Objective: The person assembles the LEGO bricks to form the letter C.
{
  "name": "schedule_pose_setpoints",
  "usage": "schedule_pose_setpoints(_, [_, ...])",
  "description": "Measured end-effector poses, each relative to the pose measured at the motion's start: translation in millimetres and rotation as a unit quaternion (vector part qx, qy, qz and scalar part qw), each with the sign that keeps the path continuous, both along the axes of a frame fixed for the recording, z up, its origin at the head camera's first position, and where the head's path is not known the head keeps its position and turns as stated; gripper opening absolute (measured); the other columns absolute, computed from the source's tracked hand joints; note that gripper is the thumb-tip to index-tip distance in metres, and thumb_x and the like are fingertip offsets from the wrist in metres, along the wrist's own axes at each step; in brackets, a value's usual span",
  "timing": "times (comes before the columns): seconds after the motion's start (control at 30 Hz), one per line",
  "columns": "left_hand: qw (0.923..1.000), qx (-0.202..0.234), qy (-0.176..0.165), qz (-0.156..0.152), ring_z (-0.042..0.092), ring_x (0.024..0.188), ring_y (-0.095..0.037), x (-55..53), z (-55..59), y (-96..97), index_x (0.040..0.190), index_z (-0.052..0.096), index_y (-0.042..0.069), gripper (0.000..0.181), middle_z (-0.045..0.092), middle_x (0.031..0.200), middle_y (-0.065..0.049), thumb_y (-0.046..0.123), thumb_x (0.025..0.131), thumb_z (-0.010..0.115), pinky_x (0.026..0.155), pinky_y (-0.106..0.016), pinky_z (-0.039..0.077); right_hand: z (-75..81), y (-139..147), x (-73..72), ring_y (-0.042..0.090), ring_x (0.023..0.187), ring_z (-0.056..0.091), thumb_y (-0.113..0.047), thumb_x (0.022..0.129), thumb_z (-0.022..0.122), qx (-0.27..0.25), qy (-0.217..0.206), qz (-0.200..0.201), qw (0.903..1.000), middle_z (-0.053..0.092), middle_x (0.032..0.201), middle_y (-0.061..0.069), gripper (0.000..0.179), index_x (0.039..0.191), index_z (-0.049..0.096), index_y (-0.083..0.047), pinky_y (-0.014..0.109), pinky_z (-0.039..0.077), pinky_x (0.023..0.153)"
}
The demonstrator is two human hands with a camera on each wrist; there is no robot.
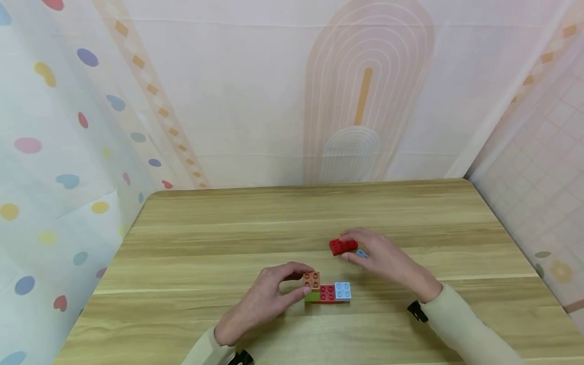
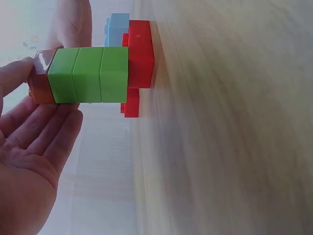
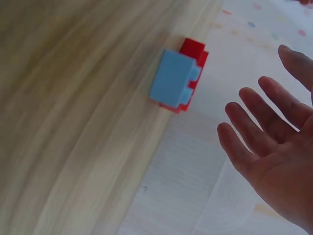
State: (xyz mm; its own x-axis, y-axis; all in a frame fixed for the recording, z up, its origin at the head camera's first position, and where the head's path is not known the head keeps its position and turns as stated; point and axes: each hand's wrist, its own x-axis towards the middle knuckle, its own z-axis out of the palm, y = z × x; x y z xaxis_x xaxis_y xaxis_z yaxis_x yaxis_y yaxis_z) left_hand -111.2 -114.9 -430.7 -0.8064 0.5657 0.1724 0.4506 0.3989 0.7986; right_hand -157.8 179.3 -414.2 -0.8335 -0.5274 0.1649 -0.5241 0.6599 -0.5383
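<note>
My left hand [image 1: 274, 294] pinches the orange-brown toy brick [image 1: 312, 279] between thumb and fingers. That brick tops a column of green bricks [image 2: 89, 75], which stands on the left end of a long red brick [image 1: 327, 293]. On the right end of the same base sits a light blue brick [image 1: 342, 290]. Farther back, my right hand [image 1: 378, 256] hovers with relaxed fingers over a loose red brick [image 1: 336, 247] and a small blue brick [image 3: 172, 78]. The right wrist view shows those fingers apart from both bricks, with nothing in the palm.
The wood-grain table [image 1: 219, 223] reaches back to a patterned cloth backdrop [image 1: 246, 101]. More cloth hangs on the left side [image 1: 55, 203] and the right side. Dark straps show at both sleeves.
</note>
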Motion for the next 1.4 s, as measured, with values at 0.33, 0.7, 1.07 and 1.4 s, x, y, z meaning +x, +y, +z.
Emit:
schedule_pose_setpoints(0.33, [1.0000,0.000,-0.002,0.001,0.070,0.110,-0.019,0.4,2.1,4.2,0.124,0.071,0.012,0.026,0.074,0.119,0.001,0.023,0.100,0.072,0.095,-0.034,0.057,-6.3,2.4,-20.2,0.036,0.132,0.056,-0.026,0.098,0.074,0.026,-0.055,-0.006,0.9981,0.061,0.142,0.017,0.045,0.134,0.065,-0.002,0.055,0.046,0.109])
schedule_pose_setpoints(0.7, [1.0000,-0.008,-0.003,0.003,0.070,0.109,-0.018,0.5,1.9,4.5,0.122,0.071,0.012,0.026,0.074,0.118,0.001,0.025,0.100,0.072,0.095,-0.033,0.057,-13.7,0.3,-36.8,0.027,0.118,0.061,-0.020,0.095,0.077,0.062,-0.089,0.014,0.9940,0.064,0.137,0.016,0.047,0.136,0.063,0.000,0.044,0.053,0.098])
schedule_pose_setpoints(1.07, [0.9999,-0.008,-0.003,0.008,0.071,0.109,-0.019,-0.1,3.3,2.5,0.123,0.071,0.012,0.027,0.075,0.118,0.001,0.023,0.099,0.073,0.095,-0.034,0.057,-13.6,-4.3,-39.7,0.022,0.107,0.063,-0.011,0.099,0.071,0.070,-0.092,0.006,0.9933,0.068,0.126,0.012,0.032,0.129,0.068,-0.002,0.041,0.055,0.091])
schedule_pose_setpoints(1.4, [0.9999,0.000,-0.001,0.011,0.071,0.108,-0.018,0.9,2.5,0.5,0.121,0.072,0.011,0.026,0.075,0.117,0.001,0.021,0.098,0.074,0.095,-0.033,0.057,-0.2,-7.4,-26.1,0.025,0.107,0.064,-0.016,0.097,0.073,0.039,-0.036,-0.003,0.9986,0.069,0.124,0.013,0.035,0.129,0.068,-0.001,0.047,0.056,0.095])
